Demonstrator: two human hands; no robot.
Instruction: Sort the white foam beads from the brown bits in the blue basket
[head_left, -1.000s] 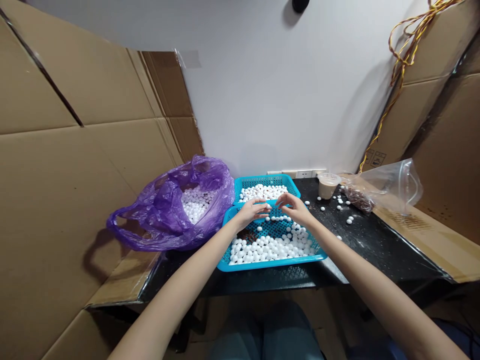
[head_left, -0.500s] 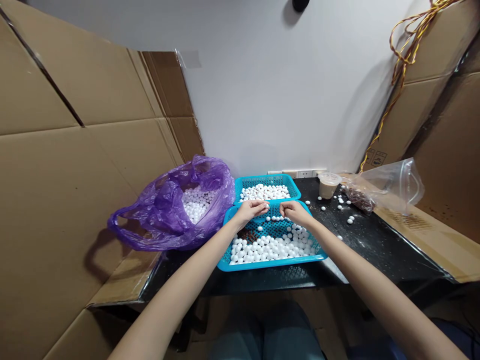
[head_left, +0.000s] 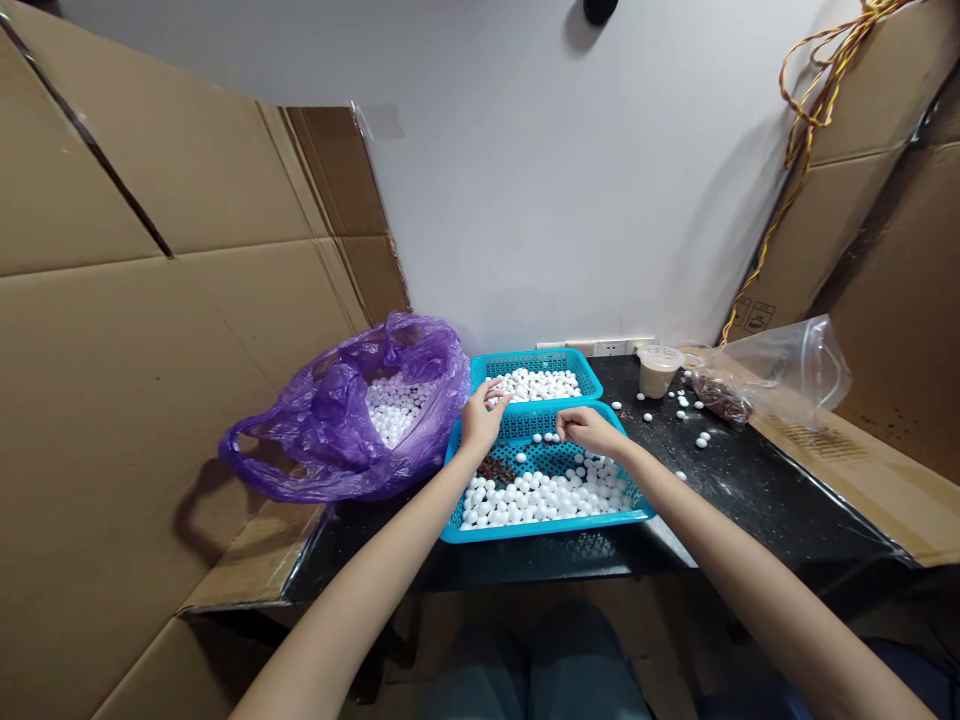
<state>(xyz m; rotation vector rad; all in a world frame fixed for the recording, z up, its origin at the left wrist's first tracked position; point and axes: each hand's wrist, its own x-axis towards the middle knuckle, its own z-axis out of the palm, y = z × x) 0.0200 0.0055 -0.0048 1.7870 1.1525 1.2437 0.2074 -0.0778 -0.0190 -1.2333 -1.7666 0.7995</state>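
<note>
My left hand [head_left: 482, 418] is over the left front corner of the rear blue basket [head_left: 589, 386], thumb and fingers apart; I see nothing held in it. White balls [head_left: 541, 384] fill the bottom of that basket. Above the far side of the front blue basket [head_left: 540, 530], my right hand [head_left: 590, 430] is closed, its fingers curled inward, and what they hold, if anything, is hidden. The front basket contains many white balls [head_left: 551, 497], with a small heap of reddish-brown bits [head_left: 496, 469] at its left.
A purple plastic bag [head_left: 315, 440] of white balls lies left of the baskets. On the black table [head_left: 780, 490] to the right are a lidded cup [head_left: 658, 374], scattered balls [head_left: 702, 440] and a clear bag [head_left: 787, 370] with brown contents. Cardboard walls [head_left: 135, 380] flank both sides.
My left hand has moved left and away from my right hand, to the rear basket; its fingers have parted, and the white ball at its fingertips no longer shows. My right hand has shifted slightly.
</note>
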